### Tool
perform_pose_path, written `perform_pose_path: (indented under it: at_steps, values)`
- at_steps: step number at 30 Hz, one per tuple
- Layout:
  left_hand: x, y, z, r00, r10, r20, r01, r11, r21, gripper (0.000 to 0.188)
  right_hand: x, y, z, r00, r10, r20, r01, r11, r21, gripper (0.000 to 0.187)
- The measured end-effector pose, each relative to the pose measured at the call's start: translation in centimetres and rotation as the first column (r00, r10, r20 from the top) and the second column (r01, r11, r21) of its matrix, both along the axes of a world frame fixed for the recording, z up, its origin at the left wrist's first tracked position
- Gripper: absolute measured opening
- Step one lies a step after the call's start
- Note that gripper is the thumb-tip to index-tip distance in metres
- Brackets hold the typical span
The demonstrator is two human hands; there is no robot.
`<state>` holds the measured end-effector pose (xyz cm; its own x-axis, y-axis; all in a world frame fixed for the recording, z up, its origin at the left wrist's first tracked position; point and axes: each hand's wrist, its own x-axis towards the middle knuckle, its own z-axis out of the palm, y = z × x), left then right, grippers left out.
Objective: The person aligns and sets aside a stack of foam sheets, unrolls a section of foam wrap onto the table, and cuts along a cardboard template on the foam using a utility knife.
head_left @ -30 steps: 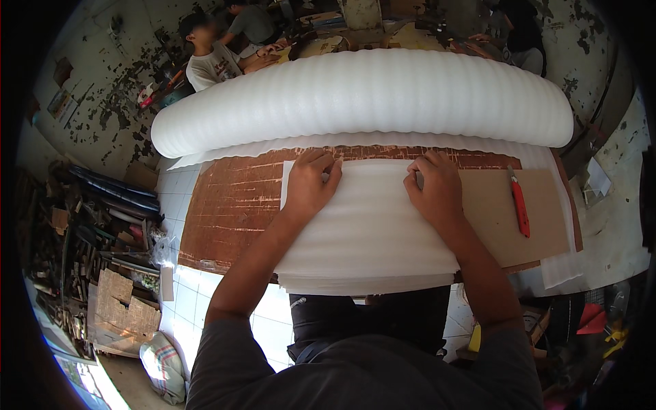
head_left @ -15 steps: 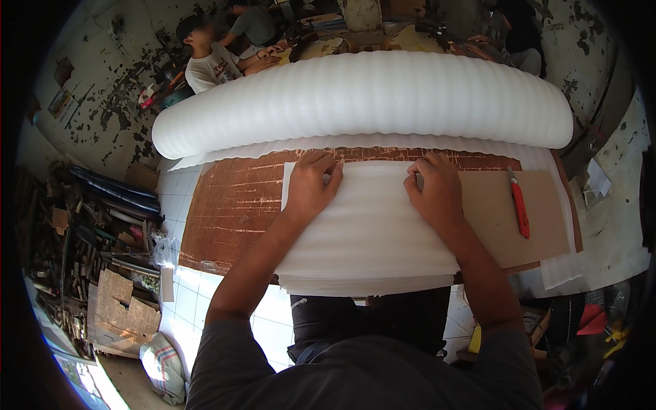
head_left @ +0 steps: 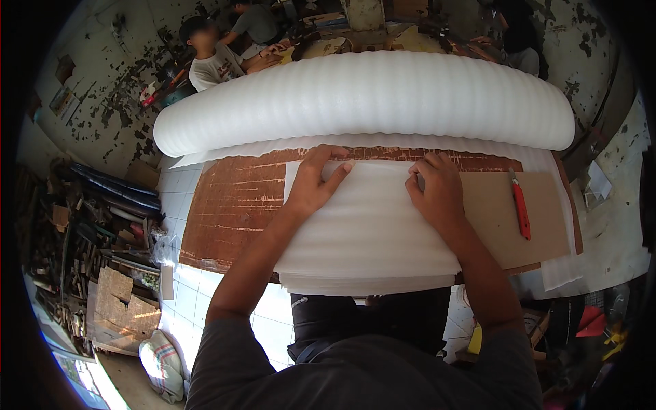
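Foam sheets (head_left: 369, 229): stacked on the counter (head_left: 229, 208), overhanging its near edge.
Left hand (head_left: 316, 183): wide grip at the far edge, apparently steadying.
Right hand (head_left: 438, 190): curled there too; cannot tell whether pinching.
Foam roll (head_left: 362, 96): beyond.
Knife (head_left: 521, 208): on cardboard (head_left: 488, 229), within easy reach.

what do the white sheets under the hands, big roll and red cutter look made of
White sheets: likely thin foam, matte, softly rippled. Big roll: probably the same foam, by its matte, ribbed white surface. Red cutter: handle perhaps smooth plastic, evenly coloured; greyish tip, likely metal.
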<state>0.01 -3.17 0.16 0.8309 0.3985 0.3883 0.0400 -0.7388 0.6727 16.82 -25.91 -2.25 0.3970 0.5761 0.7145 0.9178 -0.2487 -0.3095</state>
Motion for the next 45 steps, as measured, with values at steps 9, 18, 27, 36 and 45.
perform_pose_path:
  at_steps: [9,18,27,36,45]
  values:
    - [-0.7,3.9,-0.5,0.926,-0.100,0.363,0.330,0.679,-0.656,0.087,-0.3,0.2,0.6,0.999,0.033,-0.042,-0.034,0.999,-0.019,0.008]
    - [-0.8,4.3,-0.3,0.866,-0.060,0.497,0.456,0.502,-0.734,0.094,-0.3,0.1,0.4,0.999,0.031,-0.029,-0.032,0.999,-0.019,0.007]
    - [-0.7,3.8,-0.1,0.858,-0.209,0.469,0.496,0.579,-0.648,0.097,-0.1,0.2,0.2,0.999,0.046,-0.010,-0.046,0.999,0.000,0.010]
    - [-1.0,4.2,-0.3,0.880,-0.282,0.383,0.474,0.579,-0.663,0.108,-0.3,0.1,0.5,0.998,0.057,-0.004,-0.057,0.998,-0.023,0.024]
    - [-0.8,4.2,-0.4,0.900,-0.305,0.310,0.434,0.678,-0.593,0.087,-0.6,0.2,0.8,0.993,0.103,0.059,-0.102,0.995,-0.020,0.048]
